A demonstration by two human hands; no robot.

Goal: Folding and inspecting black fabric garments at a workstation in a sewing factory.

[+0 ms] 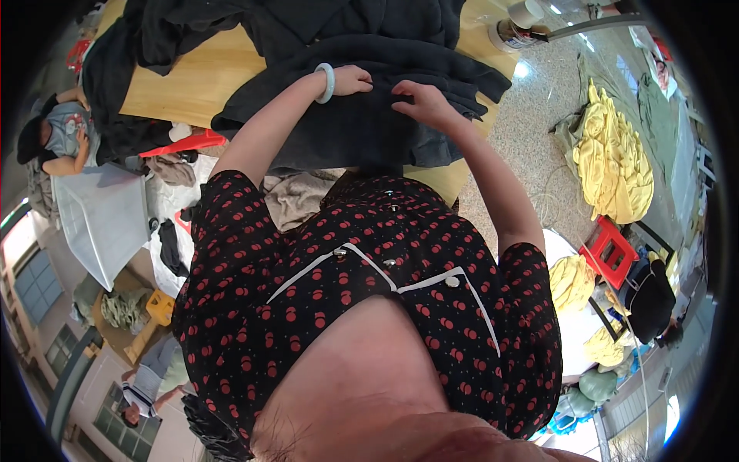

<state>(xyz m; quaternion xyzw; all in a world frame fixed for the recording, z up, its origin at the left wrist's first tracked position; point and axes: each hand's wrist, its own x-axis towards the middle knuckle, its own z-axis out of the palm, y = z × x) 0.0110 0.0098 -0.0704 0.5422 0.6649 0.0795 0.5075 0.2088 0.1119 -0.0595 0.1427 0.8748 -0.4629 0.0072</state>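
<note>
A dark black cloth garment (331, 131) lies spread over a light wooden table in front of me. My left hand (354, 80), with a pale bangle on its wrist, rests on the garment; its fingers are bent together and closed on the cloth. Just to the right, my right hand (425, 105) is over the same garment, with its fingers curved and a gap between thumb and forefinger. Dark cloth shows in that gap, and no grip on it can be made out. The garment's folds bunch to the right of my right hand.
More dark cloth covers the wooden table (192, 88) at the far side. A jar-like container (512, 35) stands at its far right corner. Yellow cloth (612, 158) and a red stool (610, 250) are at right. A white bin (104, 215) and a seated person (65, 138) are at left.
</note>
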